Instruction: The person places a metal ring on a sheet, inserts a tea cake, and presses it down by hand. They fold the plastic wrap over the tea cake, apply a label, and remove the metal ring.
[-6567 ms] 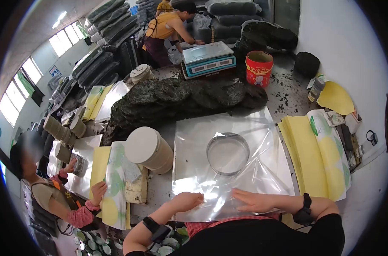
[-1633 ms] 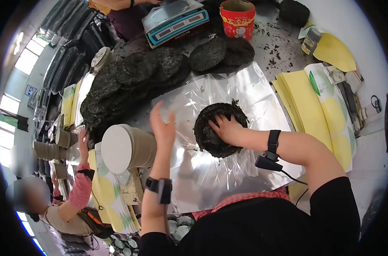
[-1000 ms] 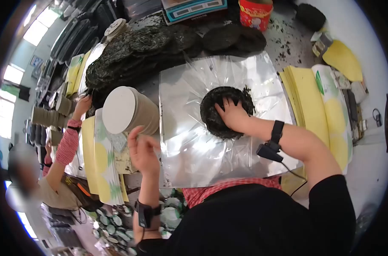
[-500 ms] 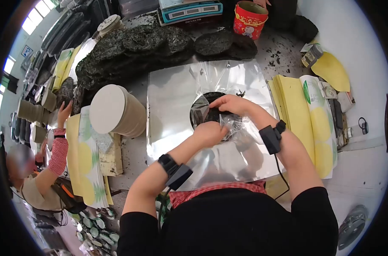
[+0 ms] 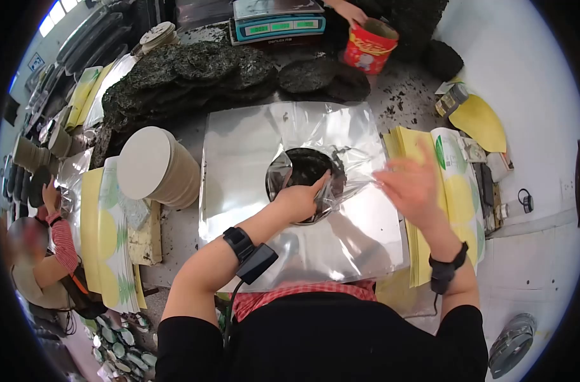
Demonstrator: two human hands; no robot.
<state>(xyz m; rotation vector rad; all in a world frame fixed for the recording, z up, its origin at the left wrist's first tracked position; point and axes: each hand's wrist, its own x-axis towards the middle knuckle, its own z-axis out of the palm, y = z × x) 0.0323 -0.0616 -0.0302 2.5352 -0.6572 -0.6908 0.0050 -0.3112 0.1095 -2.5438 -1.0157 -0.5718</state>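
A round, dark seaweed cake lies in the middle of a shiny stack of clear plastic bags, partly covered by wrinkled clear plastic. Over the near side of the cake, my left hand closes on the crumpled plastic, one finger stretched toward the upper right. My right hand, smeared by motion, is to the right of the cake near the edge of the stack. Taut creases in the plastic run up to its fingertips, which pinch the plastic, while its other fingers are raised.
More seaweed cakes are piled at the back. To the left stands a stack of round, pale discs. Yellow printed bags lie on the right. A scale and a red bucket, touched by another person's hand, stand behind. A co-worker is at left.
My right hand has moved right, away from the cake, drawing plastic with it. My left hand has stayed over the cake. Another person's hand now reaches the bucket; the co-worker's arm has lowered.
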